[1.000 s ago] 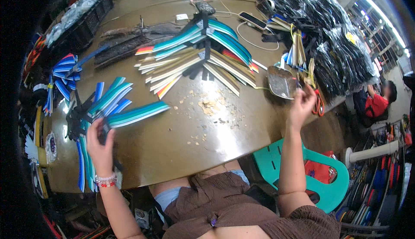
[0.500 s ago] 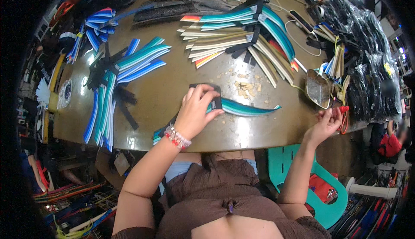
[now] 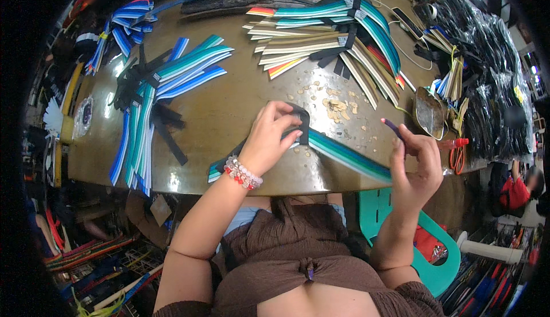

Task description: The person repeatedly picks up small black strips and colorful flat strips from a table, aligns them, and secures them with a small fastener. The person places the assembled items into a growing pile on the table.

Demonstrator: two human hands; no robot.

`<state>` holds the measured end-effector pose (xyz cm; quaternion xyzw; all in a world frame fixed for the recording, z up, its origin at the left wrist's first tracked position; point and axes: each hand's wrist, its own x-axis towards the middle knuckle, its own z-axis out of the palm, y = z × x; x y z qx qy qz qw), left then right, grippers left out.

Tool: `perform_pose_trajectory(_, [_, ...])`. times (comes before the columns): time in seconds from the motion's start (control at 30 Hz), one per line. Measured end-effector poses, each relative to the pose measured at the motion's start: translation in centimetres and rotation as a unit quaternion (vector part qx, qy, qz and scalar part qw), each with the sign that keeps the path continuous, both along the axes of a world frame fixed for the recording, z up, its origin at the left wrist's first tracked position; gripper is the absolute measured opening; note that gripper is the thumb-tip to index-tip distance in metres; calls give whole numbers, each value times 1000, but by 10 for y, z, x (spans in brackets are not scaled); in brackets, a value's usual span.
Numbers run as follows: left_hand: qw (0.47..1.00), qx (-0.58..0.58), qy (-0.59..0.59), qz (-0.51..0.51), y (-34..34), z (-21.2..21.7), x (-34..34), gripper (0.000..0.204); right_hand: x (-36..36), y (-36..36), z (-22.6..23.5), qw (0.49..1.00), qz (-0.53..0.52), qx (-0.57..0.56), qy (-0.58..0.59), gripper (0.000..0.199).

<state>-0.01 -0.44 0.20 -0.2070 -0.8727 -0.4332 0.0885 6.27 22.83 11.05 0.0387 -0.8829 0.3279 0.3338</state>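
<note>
My left hand [image 3: 274, 129], bracelets at its wrist, grips a folded black band [image 3: 304, 127] around a striped strap. This teal, green and white strap [image 3: 344, 155] stretches rightward across the table, its far end blurred beside my right hand [image 3: 421, 162]. Another striped end [image 3: 214, 172] pokes out below my left wrist. My right hand is raised with bent fingers; a slim dark purple stick with a pink tip [image 3: 392, 128] sticks out from them. Its exact kind cannot be made out. Close behind the hand lies a red-ended, see-through tool [image 3: 455, 144].
Striped strap bundles lie at the left [image 3: 148, 96] and at the back [image 3: 321, 30]. Brown crumbs [image 3: 337, 109] are scattered mid-table near a metal scoop-like tray [image 3: 429, 111]. Plastic-wrapped black goods [image 3: 487, 76] line the right. A green chair [image 3: 444, 265] stands below the table edge.
My right hand has come left and nearer the strap from beside the red-ended tool, now with the purple stick. The strap has straightened toward it. My left hand keeps its grip.
</note>
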Motion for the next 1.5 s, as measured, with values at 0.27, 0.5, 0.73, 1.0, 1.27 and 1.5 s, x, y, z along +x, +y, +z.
perform_pose_trajectory(0.27, [999, 10, 18, 25, 7, -1, 0, 8, -41, -62, -93, 968, 50, -166, -181, 8])
perform_pose_trajectory(0.5, [997, -27, 63, 48, 12, -2, -2, 6, -38, -60, -104, 977, 96, -140, -128, 10])
perform_pose_trajectory(0.73, [998, -16, 54, 33, 9, -2, 0, 8, -40, -63, -102, 985, 80, -108, -110, 11])
perform_pose_trajectory(1.0, [985, -15, 117, 128, 10, 2, -7, 6, -43, -61, -109, 970, 87, -180, -141, 8])
perform_pose_trajectory(1.27, [984, -93, 119, -91, 7, 9, 13, 15, -48, -42, -104, 842, 111, -480, -219, 11])
perform_pose_trajectory(1.5, [994, -45, 81, -64, 10, -2, 10, 10, -27, -42, -107, 939, 107, -274, -180, 5])
